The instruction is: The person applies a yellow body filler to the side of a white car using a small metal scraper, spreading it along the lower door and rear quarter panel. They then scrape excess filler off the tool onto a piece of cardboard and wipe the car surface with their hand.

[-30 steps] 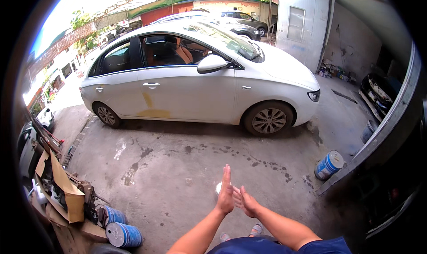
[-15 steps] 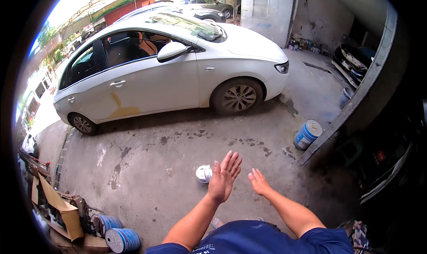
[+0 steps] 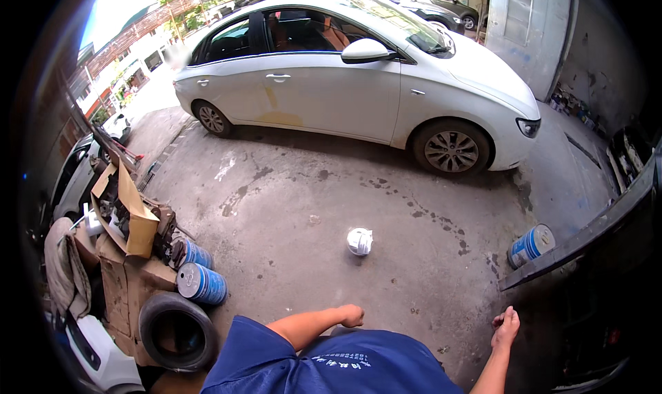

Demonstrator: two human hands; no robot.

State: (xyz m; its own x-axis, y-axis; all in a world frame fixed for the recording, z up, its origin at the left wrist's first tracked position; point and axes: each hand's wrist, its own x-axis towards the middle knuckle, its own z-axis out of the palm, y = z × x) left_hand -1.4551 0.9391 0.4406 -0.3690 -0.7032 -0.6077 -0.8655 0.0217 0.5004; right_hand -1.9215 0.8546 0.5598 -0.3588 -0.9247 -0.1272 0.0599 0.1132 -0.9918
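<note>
L hand (image 3: 352, 315) curled shut, empty, R hand (image 3: 507, 323) loosely curled, empty too; small white can (image 3: 359, 241) lies on its side on concrete mid-yard, well ahead of both, prob light, stiff, smooth, so grab round the body

Small white container (image 3: 359, 241) with a pale blue band lies on its side on the concrete floor (image 3: 289, 208), alone, ahead of both hands. Blue cylindrical can with white lid (image 3: 531, 245) stands tilted at right, just beside a dark ledge. Two blue cans with white label bands (image 3: 200, 284) lie on their sides at left, touching each other. Open brown cardboard box (image 3: 131, 218), flaps up, sits above them atop a clutter pile.
</note>
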